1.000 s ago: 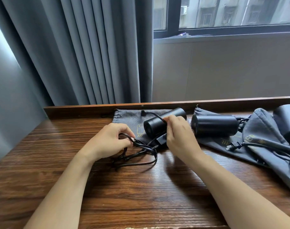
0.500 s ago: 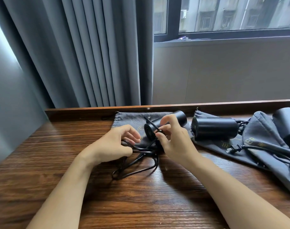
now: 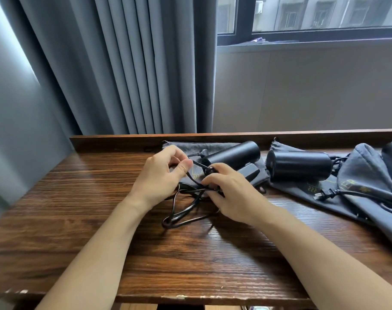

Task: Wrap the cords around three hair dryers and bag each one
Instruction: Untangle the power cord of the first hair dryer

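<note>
A: Loose cord (image 3: 186,217) is lying in loops nearest us on the desk (image 3: 78,220). The left hand (image 3: 161,175) has just lifted, pinching a strand.

B: And the right hand (image 3: 230,193) has dropped, gripping the cord by the first hair dryer (image 3: 233,153) on its grey bag (image 3: 190,146). Wrapping's only starting.

A: Beyond, a second dryer (image 3: 300,166) is waiting, its plug (image 3: 324,194) trailing across more bags (image 3: 364,186). Tangling looks likely.

Black dryers (image 3: 231,153) (image 3: 300,166) lie on pouches (image 3: 306,189) (cords (image 3: 186,211) loose).
</note>
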### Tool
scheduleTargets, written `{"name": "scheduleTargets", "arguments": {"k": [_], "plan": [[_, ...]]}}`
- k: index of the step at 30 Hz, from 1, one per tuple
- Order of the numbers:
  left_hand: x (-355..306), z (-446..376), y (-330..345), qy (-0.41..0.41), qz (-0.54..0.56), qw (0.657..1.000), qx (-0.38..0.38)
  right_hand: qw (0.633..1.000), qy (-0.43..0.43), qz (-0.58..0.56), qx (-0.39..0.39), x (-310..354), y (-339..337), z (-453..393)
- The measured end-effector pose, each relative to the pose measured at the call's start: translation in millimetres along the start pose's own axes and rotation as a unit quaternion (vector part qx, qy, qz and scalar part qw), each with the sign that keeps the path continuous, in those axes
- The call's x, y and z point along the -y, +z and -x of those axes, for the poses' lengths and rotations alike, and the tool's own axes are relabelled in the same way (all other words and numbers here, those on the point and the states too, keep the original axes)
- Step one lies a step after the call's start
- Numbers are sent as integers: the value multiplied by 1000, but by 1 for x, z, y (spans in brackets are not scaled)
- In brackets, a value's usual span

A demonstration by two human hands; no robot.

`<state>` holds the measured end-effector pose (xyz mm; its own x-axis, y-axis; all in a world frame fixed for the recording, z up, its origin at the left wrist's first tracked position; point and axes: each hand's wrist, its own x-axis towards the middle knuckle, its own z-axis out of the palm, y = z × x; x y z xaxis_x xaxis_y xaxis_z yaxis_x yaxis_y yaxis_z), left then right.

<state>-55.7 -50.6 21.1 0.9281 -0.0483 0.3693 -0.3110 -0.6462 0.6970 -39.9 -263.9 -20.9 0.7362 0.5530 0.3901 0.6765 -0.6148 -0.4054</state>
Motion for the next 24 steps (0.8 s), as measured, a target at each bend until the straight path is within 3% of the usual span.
{"name": "scheduleTargets", "arguments": {"k": [2, 4, 7, 12, 18, 24], "plan": [[-10, 12, -1, 31, -131, 989, -59, 999, -22, 5, -28, 0, 2, -2], [-30, 33, -8, -10, -236, 969, -72, 999, -29, 1, -41, -1, 3, -2], [-47, 70, -11, -175, -279, 943, 44, 999, -27, 21, -33, 0, 5, -1], [-40, 93, 0, -260, -106, 949, 139, 998, -34, 57, -1, 5, 8, -2], [-37, 96, 9, -277, 66, 957, 57, 994, 43, -98, -7, 1, 0, -1], [-37, 96, 11, -254, 116, 960, -9, 968, 73, -234, -51, 13, -8, 5]]}}
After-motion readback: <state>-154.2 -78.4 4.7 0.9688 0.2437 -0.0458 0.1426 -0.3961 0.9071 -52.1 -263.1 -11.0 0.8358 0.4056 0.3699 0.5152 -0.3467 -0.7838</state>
